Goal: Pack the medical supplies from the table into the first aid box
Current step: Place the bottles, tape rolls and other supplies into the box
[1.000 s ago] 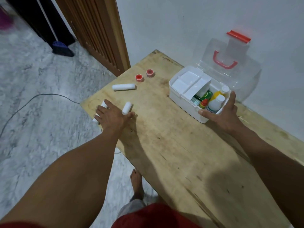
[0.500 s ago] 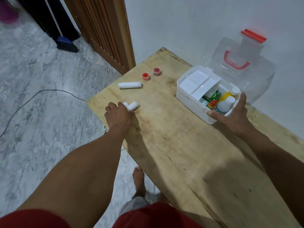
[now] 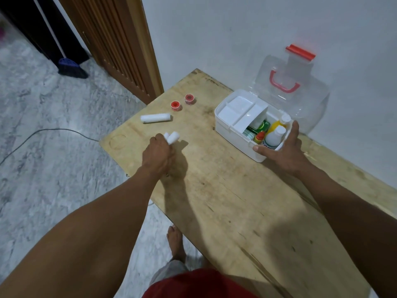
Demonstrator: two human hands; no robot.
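Observation:
My left hand (image 3: pixel 158 155) grips two small white gauze rolls (image 3: pixel 171 137) just above the wooden table (image 3: pixel 225 201). A longer white gauze roll (image 3: pixel 155 118) lies further back on the left, with two red tape spools (image 3: pixel 176 105) behind it. The white first aid box (image 3: pixel 231 127) stands open at the back right, its clear lid (image 3: pixel 292 87) with a red handle leaning on the wall. Bottles and packets fill its right half; a white tray sits in the left half. My right hand (image 3: pixel 283 150) holds the box's near right corner, thumb over the rim.
The table's left edge drops to a grey marble floor (image 3: pixel 53 147) with a cable lying on it. A wooden slatted door (image 3: pixel 120 44) and a blue broom (image 3: pixel 72 68) stand at the back left. A bare foot (image 3: pixel 175 239) shows beside the table.
My left hand has gathered the two small rolls together, closed round them and lifted them slightly to the right. My right hand stays on the box.

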